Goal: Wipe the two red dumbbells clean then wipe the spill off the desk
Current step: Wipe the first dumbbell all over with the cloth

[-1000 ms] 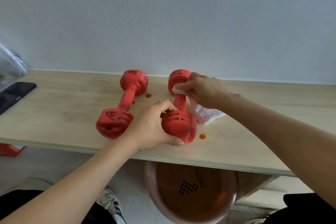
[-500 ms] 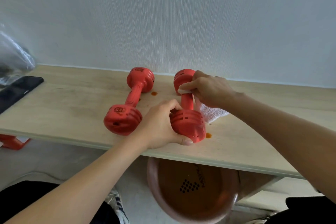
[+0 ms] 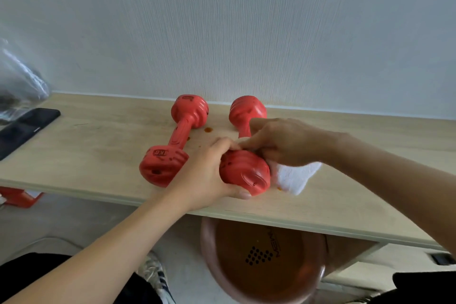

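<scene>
- Left hand [image 3: 204, 175] curls around the right dumbbell's [image 3: 243, 173] near head.
- Right hand [image 3: 278, 142] pinches a white cloth [image 3: 293, 177] against its handle.
- Left dumbbell [image 3: 172, 140] lies untouched on the tabletop [image 3: 86, 145].

One view only, from my head, wide-angle. It looks forward and down over my forearms, which enter from the bottom corners and meet near the frame's middle. My left hand [image 3: 207, 175] and right hand [image 3: 283, 142] sit close under the lens, on the dumbbell [image 3: 243, 173]. The desk [image 3: 86, 145] crosses the frame as a band beyond and either side of my grip, its near edge just below my wrists. Past the grip the wall [image 3: 222, 27] fills the upper half, faced nearly square on. Under the desk edge, floor and a stool [image 3: 261, 261] show. Edges bend from the wide lens. No second view to share with.
</scene>
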Demonstrator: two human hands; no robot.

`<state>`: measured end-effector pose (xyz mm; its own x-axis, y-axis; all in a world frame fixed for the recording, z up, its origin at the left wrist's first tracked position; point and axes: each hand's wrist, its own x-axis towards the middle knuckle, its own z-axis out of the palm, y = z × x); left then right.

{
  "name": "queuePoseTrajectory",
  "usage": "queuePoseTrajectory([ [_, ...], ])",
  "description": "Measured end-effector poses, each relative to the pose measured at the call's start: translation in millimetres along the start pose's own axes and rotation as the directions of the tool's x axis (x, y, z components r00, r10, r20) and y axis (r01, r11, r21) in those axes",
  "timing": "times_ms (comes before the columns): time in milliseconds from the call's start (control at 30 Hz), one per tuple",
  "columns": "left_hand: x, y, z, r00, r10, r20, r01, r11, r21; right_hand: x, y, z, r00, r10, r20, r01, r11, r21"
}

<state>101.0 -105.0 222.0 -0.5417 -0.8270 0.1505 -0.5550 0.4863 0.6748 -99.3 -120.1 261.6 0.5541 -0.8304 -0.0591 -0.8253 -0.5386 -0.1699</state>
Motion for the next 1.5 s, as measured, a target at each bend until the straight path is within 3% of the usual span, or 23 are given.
queuePoseTrajectory([
  [100, 1, -2, 2, 1.000, -0.006, -0.019, 0.005, 0.999, -0.048, 0, 1, 4, 0.997, 0.038, -0.072, -0.037, 0.999, 0.019],
  [267, 3, 0, 0, 1.000, -0.016, 0.014, 0.017, 0.996, -0.091, 26, 26, 10, 0.935, 0.274, -0.226, -0.282, 0.959, -0.004],
  [400, 2, -5, 1, 0.999, -0.038, 0.001, 0.038, 0.993, -0.109, 19, 18, 11, 0.963, 0.189, -0.191, -0.188, 0.982, 0.022],
  [533, 3, -6, 5, 0.999, -0.044, -0.010, 0.043, 0.991, -0.123, -10, 5, 3, 1.000, 0.006, -0.005, -0.006, 1.000, -0.003],
  [633, 4, -6, 12, 0.999, -0.050, -0.006, 0.048, 0.985, -0.163, -5, 9, 0, 0.995, 0.066, -0.071, -0.073, 0.992, -0.101],
  [767, 3, -6, 14, 0.998, -0.068, 0.001, 0.067, 0.978, -0.198, 22, 24, 4, 0.948, 0.242, -0.208, -0.263, 0.961, -0.081],
  [833, 2, -6, 12, 0.996, -0.090, 0.004, 0.089, 0.979, -0.185, 28, 27, 5, 0.943, 0.258, -0.212, -0.282, 0.955, -0.091],
  [900, 3, 0, 9, 0.994, -0.109, 0.031, 0.112, 0.984, -0.139, 28, 25, 6, 0.943, 0.257, -0.213, -0.281, 0.956, -0.088],
  [967, 4, 12, 6, 0.991, -0.108, 0.078, 0.107, 0.994, 0.019, 27, 25, 6, 0.940, 0.267, -0.212, -0.289, 0.954, -0.076],
  [1033, 6, 26, 5, 0.995, -0.035, 0.092, 0.010, 0.965, 0.260, 26, 28, 5, 0.935, 0.287, -0.207, -0.304, 0.951, -0.057],
  [1100, 10, 35, 6, 0.992, 0.057, 0.114, -0.095, 0.927, 0.362, 25, 28, 6, 0.930, 0.306, -0.205, -0.322, 0.946, -0.048],
  [1267, 11, 19, 7, 0.994, 0.057, 0.092, -0.066, 0.993, 0.093, 13, 28, 4, 0.957, 0.226, -0.180, -0.225, 0.974, 0.022],
  [1400, 2, -4, 14, 1.000, -0.003, 0.003, 0.004, 0.982, -0.189, -9, 6, 1, 0.999, 0.043, -0.005, -0.043, 0.997, -0.070],
  [1500, 3, -6, 21, 0.999, -0.027, -0.025, 0.021, 0.976, -0.218, -12, 5, 3, 0.995, 0.086, -0.048, -0.089, 0.995, -0.052],
])
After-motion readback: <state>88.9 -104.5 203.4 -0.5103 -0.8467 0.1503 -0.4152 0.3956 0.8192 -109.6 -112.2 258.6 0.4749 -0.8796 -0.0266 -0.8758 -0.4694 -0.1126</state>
